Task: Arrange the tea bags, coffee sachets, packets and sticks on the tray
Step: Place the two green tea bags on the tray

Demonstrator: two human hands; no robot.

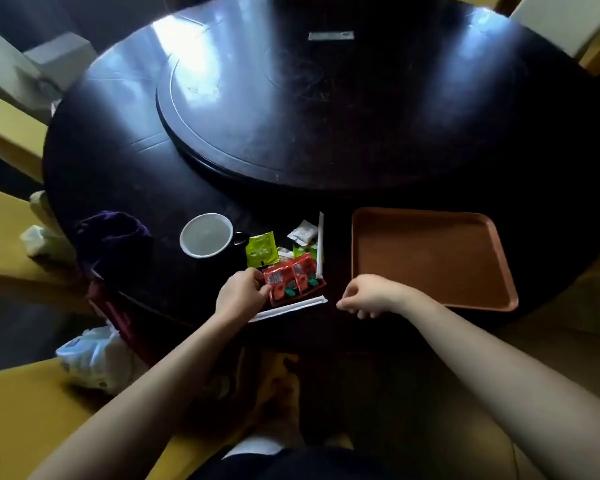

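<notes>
A brown tray (430, 261) lies bare on the dark round table at the right. Left of it is a small heap: two red coffee sachets (293, 282), a green tea bag (261, 249), a second green packet (305, 250), a white packet (302, 232), one white stick (320, 242) standing lengthwise and another white stick (291, 307) along the near edge. My left hand (241, 294) pinches the left edge of the red sachets. My right hand (369, 296) hovers between the heap and the tray, fingers curled loosely, holding nothing.
A dark mug (207, 235) with a pale inside stands left of the heap. A purple cloth (113, 237) lies at the table's left edge. A raised turntable (291, 116) fills the table's middle. A white plastic bag (94, 358) sits on a yellow chair below left.
</notes>
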